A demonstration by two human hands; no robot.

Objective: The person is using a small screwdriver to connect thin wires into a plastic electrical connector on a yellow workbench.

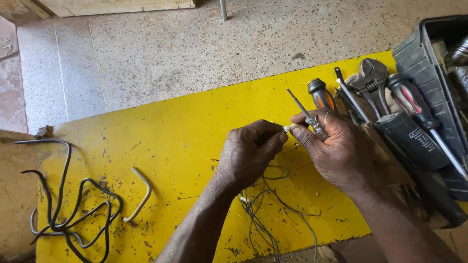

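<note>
My left hand [251,152] and my right hand [331,146] meet over a scuffed yellow tabletop [170,126]. Between their fingertips both pinch a small white piece [289,128]. My right hand also grips a thin metal screwdriver [304,112], with its shaft pointing up and to the left. Thin green and grey wires [268,204] lie tangled under my left wrist and trail to the near edge.
A black cable [68,204] and a bent pale tube [141,195] lie at the left. At the right are an orange-handled screwdriver [321,95], an adjustable wrench [373,78], a red-and-black screwdriver [414,104] and a dark toolbox [429,48]. Speckled floor lies beyond.
</note>
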